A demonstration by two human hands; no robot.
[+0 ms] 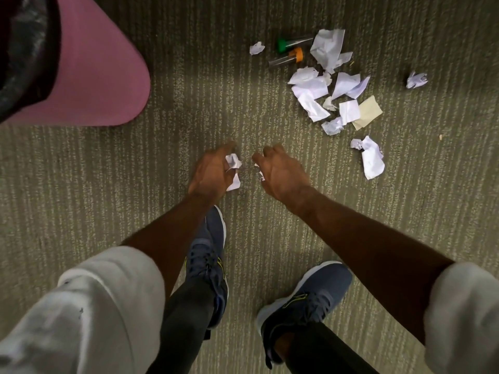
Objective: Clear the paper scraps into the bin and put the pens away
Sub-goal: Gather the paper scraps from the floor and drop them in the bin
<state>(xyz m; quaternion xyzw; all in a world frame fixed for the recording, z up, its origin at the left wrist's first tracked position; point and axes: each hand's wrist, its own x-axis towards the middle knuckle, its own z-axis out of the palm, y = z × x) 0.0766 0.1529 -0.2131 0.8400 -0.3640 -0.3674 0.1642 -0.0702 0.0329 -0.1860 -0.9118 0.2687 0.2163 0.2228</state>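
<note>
Both hands hang over a striped olive carpet [81, 184], near the middle of the view. The left hand [209, 174] is curled around crumpled white paper [233, 168], which sticks out between the fingers. The right hand [280, 171] is also curled, with a small bit of white scrap [261, 176] showing at its inner edge; I cannot tell how firmly it holds it.

At about 1 o'clock from the hands lies the main pile of paper scraps [329, 85], white torn pieces with one pale yellow square [368, 112] at its lower right side. A separate larger scrap [371, 159] lies at 3 o'clock from the right hand, a small ball [416, 80] lies further out at 2 o'clock, and another small one [256, 48] at 12 o'clock.

Just beside the pile, at 12 o'clock, lie two pens or tubes, one with a green cap [283, 44] and one with an orange cap [296, 55]. No writing can be read on them or on the papers.

The pink bin [102, 76] with a dark liner stands at 10 o'clock, well apart from the pile. Below, two blue-grey shoes [310, 295] stand on the carpet.
</note>
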